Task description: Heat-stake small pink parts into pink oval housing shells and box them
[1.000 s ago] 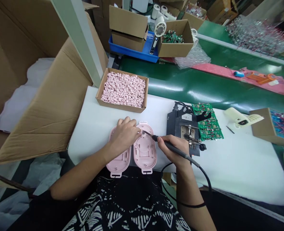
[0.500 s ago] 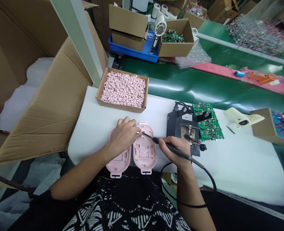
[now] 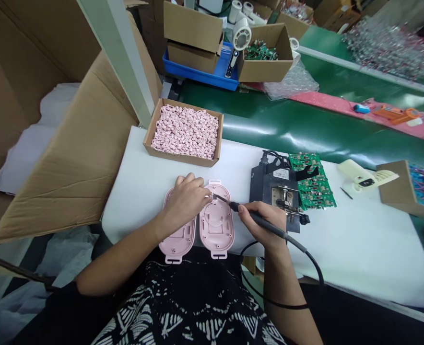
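Note:
Two pink oval plastic shells lie side by side at the near edge of the white mat. My left hand (image 3: 185,199) rests across the left shell (image 3: 178,247), hiding its upper part. Its thumb and forefinger are pinched at the upper left of the right shell (image 3: 217,235); what they hold, if anything, is too small to make out. My right hand (image 3: 271,215) grips a dark-handled soldering iron (image 3: 234,206) like a pen. The iron's tip points left into the upper part of the right shell, close to my left fingertips.
A cardboard box of small pink parts (image 3: 186,132) stands behind the shells. To the right are a black soldering stand (image 3: 260,184), green circuit boards (image 3: 314,187) and a cream fan casing (image 3: 354,172). The iron's black cable (image 3: 320,273) loops below my right wrist. A large carton (image 3: 78,158) borders the left.
Both hands and the iron keep nearly the same place over the shells. The whole view has shifted slightly.

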### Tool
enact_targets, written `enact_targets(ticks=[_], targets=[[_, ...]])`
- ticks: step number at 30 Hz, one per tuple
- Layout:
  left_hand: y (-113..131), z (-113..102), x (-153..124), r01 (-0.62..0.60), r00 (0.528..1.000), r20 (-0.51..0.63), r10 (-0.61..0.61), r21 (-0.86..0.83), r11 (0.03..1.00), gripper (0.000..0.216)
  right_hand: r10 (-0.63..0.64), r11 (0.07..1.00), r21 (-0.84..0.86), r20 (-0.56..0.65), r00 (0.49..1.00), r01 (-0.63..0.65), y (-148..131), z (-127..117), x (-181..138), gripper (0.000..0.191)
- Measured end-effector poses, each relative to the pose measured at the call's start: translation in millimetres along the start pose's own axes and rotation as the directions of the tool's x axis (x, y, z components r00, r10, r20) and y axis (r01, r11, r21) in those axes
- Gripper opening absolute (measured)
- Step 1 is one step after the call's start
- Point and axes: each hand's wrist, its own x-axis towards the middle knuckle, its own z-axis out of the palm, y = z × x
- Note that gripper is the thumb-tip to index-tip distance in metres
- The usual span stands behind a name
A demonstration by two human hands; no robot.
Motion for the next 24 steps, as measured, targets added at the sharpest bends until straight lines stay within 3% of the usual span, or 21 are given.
enact_targets(ticks=[2,5,7,10,13,17,21,24], targets=[[1.2,-3.4,-3.4,-0.008,1.0,-0.004,0.008,-0.006,1.0,0.012,0.015,1.0,-0.013,-0.119,0.993,-0.017,6.7,-7.9,-7.4,0.013],[-1.7,-13.5,-18.2,-0.049,0.998,-0.041,0.046,-0.074,0.996,0.025,0.058,0.991,-0.089,-0.364,0.93,-0.096,34.6,-33.6,-17.8,0.02],[-8.3,-20.8,-35.3,-0.087,0.994,-0.085,0.075,-0.143,0.986,0.034,0.052,0.969,-0.198,-0.427,0.903,-0.149,62.4,-56.5,-20.5,0.028],[-22.3,-26.7,-67.3,-0.165,0.984,-0.097,0.148,-0.19,0.968,0.033,0.014,0.935,-0.339,-0.267,0.964,-0.107,100.3,-88.1,-19.9,0.028],[-32.7,-25.6,-97.7,-0.247,0.968,-0.025,0.248,-0.212,0.945,0.036,0.002,0.927,-0.373,-0.086,0.996,-0.034,118.5,-105.1,-19.0,0.023],[-36.5,-22.7,-122.8,-0.266,0.955,0.069,0.287,-0.223,0.938,0.05,-0.003,0.919,-0.395,0.033,0.999,0.016,128.4,-105.6,-19.3,0.036],[-39.1,-23.2,-130.2,-0.239,0.944,0.181,0.274,-0.195,0.951,0.073,-0.045,0.908,-0.403,0.186,0.981,0.118,146.0,-104.6,-18.1,0.051],[-41.7,-21.3,-132.8,-0.266,0.937,0.196,0.29,-0.14,0.954,0.075,-0.059,0.904,-0.402,0.222,0.973,0.147,140.3,-114.0,-17.4,0.062]])
